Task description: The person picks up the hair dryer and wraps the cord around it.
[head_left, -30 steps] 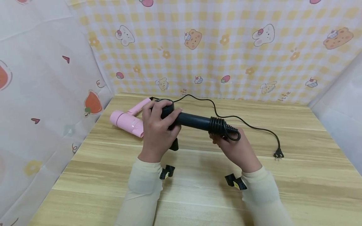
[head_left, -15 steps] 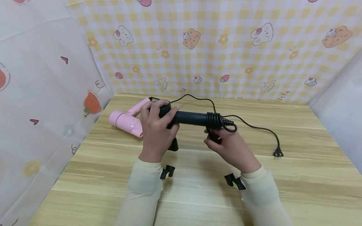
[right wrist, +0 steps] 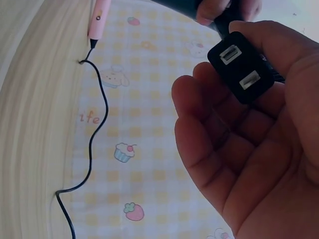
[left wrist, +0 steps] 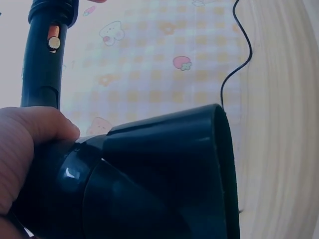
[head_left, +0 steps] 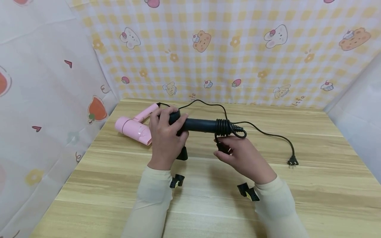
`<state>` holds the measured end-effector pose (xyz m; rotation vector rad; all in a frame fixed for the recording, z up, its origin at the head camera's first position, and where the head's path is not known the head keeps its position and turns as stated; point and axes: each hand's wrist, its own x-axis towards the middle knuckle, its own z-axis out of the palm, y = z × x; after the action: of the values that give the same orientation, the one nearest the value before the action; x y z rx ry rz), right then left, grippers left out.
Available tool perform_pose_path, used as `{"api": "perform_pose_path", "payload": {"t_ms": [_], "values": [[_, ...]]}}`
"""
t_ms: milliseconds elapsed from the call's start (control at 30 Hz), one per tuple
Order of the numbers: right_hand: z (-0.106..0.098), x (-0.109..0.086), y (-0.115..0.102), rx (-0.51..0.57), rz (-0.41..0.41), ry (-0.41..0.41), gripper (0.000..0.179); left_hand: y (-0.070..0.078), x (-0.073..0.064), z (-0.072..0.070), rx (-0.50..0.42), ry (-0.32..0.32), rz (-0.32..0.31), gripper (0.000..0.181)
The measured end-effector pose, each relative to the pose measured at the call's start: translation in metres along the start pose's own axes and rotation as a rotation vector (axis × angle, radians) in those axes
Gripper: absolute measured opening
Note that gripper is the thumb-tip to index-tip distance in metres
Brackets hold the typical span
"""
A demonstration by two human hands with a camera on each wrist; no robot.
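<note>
My left hand [head_left: 166,135] grips the body of a black hair dryer [head_left: 200,125] from above, held over the table with its handle pointing right. In the left wrist view its wide nozzle [left wrist: 164,164] faces right, and the thumb lies across the body. A black cord [head_left: 223,127] is wound in several turns around the handle's end. Just below those turns, my right hand [head_left: 245,157] pinches the cord's plug [head_left: 223,148]. The right wrist view shows the plug's two metal prongs [right wrist: 231,55] end-on, beside the curled fingers.
A pink hair dryer [head_left: 134,129] lies on the wooden table [head_left: 208,205], left of my left hand. Its thin black cord [head_left: 265,133] runs along the back to a plug [head_left: 293,161] at the right. A yellow checked cloth [head_left: 220,66] hangs behind.
The black dryer's handle end has swung up and left. My right hand has come from under the cord's end to the plug, which now shows in its fingers.
</note>
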<state>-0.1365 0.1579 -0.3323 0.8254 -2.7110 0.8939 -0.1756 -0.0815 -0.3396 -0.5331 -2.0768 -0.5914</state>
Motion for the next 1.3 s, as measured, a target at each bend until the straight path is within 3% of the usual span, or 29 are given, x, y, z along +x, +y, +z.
{"api": "perform_pose_path", "payload": {"t_ms": [167, 333, 400, 500, 633, 833, 1033, 1167, 1300], "values": [[-0.001, 0.001, 0.003, -0.005, 0.005, -0.027, 0.010, 0.000, -0.003, 0.008, 0.018, -0.058, -0.039, 0.030], [0.000, 0.004, 0.007, -0.011, 0.034, -0.056, 0.025, 0.000, -0.001, 0.014, 0.072, -0.171, -0.054, 0.031], [0.001, 0.004, 0.010, -0.016, 0.058, -0.060, 0.025, -0.001, 0.002, 0.017, 0.098, -0.237, -0.049, 0.031], [0.002, 0.003, 0.015, -0.006, 0.111, -0.058, 0.010, -0.001, 0.006, 0.023, 0.154, -0.350, -0.025, 0.031], [0.005, 0.002, 0.023, 0.034, 0.167, -0.085, 0.023, -0.003, 0.009, 0.031, 0.224, -0.517, -0.022, 0.033], [0.014, 0.003, 0.036, 0.051, 0.200, -0.153, 0.016, -0.011, 0.008, 0.041, 0.192, -0.750, -0.147, 0.040], [0.022, 0.003, 0.048, 0.108, 0.222, -0.190, 0.020, -0.023, 0.009, 0.054, 0.157, -0.886, -0.240, 0.042], [0.028, 0.002, 0.056, 0.111, 0.242, -0.233, 0.023, -0.024, 0.009, 0.060, 0.175, -0.964, -0.255, 0.033], [0.032, 0.002, 0.058, 0.114, 0.253, -0.301, 0.028, -0.024, 0.010, 0.065, 0.203, -1.001, -0.254, 0.021]]}}
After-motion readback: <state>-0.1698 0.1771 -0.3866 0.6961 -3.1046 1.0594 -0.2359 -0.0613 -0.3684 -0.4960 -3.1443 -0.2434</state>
